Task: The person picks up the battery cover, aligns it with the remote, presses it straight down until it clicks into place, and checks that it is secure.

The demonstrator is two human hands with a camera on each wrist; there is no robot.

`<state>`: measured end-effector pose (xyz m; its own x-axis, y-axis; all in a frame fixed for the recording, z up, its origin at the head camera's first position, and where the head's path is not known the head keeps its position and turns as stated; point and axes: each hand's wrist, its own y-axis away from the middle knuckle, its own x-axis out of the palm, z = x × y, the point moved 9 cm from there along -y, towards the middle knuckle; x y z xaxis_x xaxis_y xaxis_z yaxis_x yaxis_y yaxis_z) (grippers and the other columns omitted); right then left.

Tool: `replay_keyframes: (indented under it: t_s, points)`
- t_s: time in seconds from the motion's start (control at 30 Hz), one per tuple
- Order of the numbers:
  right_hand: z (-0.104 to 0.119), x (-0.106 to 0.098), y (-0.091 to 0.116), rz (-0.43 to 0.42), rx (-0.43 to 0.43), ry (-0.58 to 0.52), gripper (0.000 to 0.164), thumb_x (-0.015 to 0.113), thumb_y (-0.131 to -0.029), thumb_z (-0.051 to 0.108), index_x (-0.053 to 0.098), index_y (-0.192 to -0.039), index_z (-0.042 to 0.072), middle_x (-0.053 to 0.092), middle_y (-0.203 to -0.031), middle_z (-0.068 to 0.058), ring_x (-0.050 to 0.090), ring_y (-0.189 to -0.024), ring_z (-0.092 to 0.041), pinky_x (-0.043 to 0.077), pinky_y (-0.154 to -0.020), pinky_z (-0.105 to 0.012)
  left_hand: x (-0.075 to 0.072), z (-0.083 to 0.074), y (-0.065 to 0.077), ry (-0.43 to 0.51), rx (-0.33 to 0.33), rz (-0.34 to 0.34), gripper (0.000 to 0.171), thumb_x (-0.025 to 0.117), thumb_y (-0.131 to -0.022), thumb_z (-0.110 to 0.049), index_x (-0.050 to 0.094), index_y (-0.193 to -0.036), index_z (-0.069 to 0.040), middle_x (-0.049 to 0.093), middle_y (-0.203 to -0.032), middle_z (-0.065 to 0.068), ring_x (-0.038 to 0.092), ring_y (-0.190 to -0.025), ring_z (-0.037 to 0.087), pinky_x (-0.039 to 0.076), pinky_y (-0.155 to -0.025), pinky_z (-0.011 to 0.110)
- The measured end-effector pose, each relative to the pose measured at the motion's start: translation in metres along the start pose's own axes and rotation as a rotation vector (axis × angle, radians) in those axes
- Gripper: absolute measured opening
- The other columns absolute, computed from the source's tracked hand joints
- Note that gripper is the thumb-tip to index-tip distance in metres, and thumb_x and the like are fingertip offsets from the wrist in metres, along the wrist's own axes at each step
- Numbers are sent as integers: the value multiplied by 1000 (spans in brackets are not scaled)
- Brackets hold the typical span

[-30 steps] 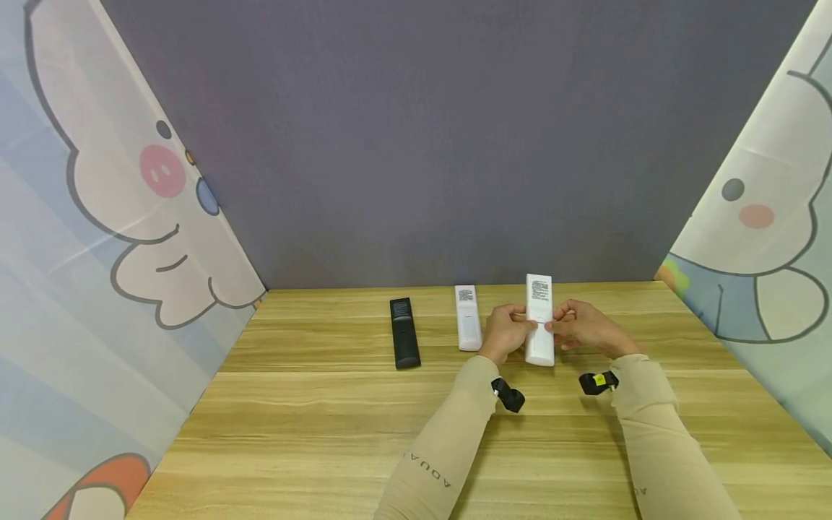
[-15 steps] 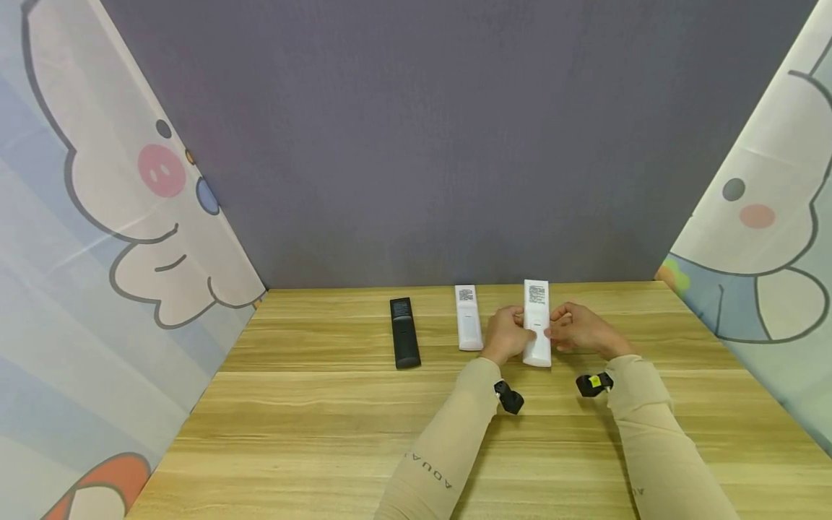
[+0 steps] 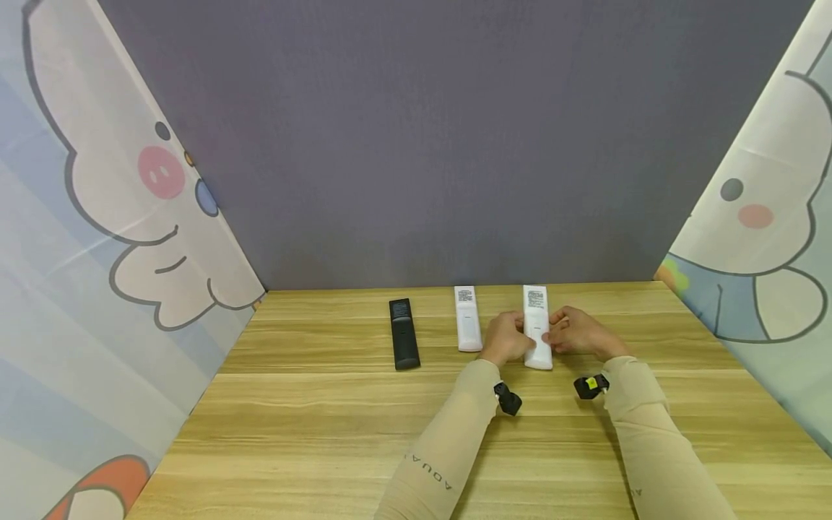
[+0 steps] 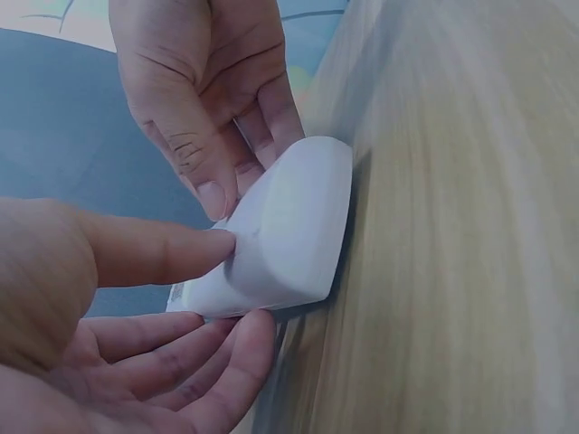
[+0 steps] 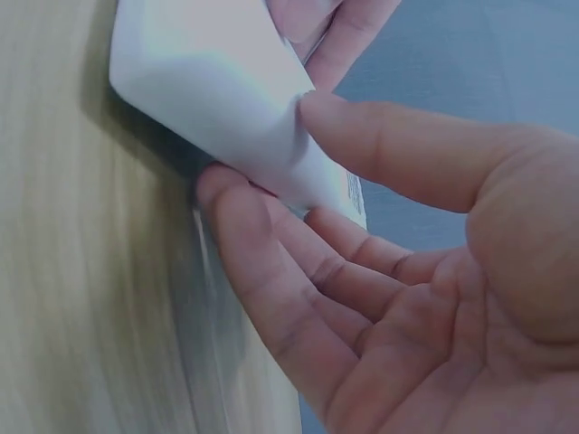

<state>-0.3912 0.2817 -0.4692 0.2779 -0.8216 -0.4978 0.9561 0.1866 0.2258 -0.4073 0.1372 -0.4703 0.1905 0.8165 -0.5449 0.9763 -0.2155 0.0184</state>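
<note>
A white remote control (image 3: 536, 312) lies back side up at the right of the row, its printed label at the far end. My left hand (image 3: 503, 338) pinches its left edge, thumb on top and fingers along the side. From the other side my right hand (image 3: 581, 334) pinches the right edge the same way. In the left wrist view the near end of the remote control (image 4: 289, 221) sits close over the wood with a shadow beneath. The right wrist view shows fingertips (image 5: 222, 185) under the edge of the remote control (image 5: 199, 81).
A second white remote control (image 3: 468, 318) lies back up to the left of my left hand, and a black remote control (image 3: 405, 336) lies farther left. Behind the wooden table (image 3: 312, 419) rises a grey panel (image 3: 416, 144). Cartoon-printed cloth (image 3: 97, 289) hangs at both sides.
Both hands have brought the white remote control lower, toward the table; its far end has dropped and come nearer. The other two remote controls have stayed in place.
</note>
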Motion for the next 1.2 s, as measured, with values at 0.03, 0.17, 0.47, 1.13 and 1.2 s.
replay_keyframes:
  t_s: [0.03, 0.17, 0.47, 1.13, 1.2]
  points:
    - [-1, 0, 0, -1, 3, 6, 45, 67, -98, 7, 38, -125, -15, 64, -103, -19, 68, -83, -17, 60, -76, -34, 1, 0, 0, -9, 2, 4, 58, 84, -77, -4, 69, -132, -13, 77, -110, 3, 69, -99, 14, 55, -85, 25]
    - [-3, 2, -1, -11, 14, 16, 43, 68, -97, 6, 41, -122, -15, 64, -102, -19, 67, -84, -17, 60, -77, -35, 2, 1, 0, -32, 9, 15, 48, 84, -78, -4, 74, -124, -13, 78, -104, 1, 68, -91, 11, 54, -79, 22]
    - [-9, 3, -5, -9, 24, 4, 41, 68, -96, 4, 43, -121, -16, 61, -100, -16, 65, -83, -17, 60, -74, -33, 4, 2, -2, -48, 35, 13, 25, 84, -78, -5, 79, -101, -12, 77, -90, -2, 59, -74, 5, 48, -67, 19]
    - [-12, 5, -5, 6, 22, -4, 40, 67, -97, 6, 46, -123, -17, 63, -100, -15, 65, -86, -17, 60, -78, -34, 3, -3, 3, -176, 84, -4, 25, 83, -81, -11, 79, -106, -11, 71, -86, -4, 57, -77, 7, 47, -70, 20]
    - [-13, 4, -4, 6, 25, 2, 40, 66, -98, 6, 46, -124, -16, 63, -101, -16, 66, -88, -18, 60, -79, -35, 4, -2, 3, -180, 74, 1, 30, 83, -82, -12, 78, -111, -11, 74, -94, -3, 61, -84, 8, 50, -75, 20]
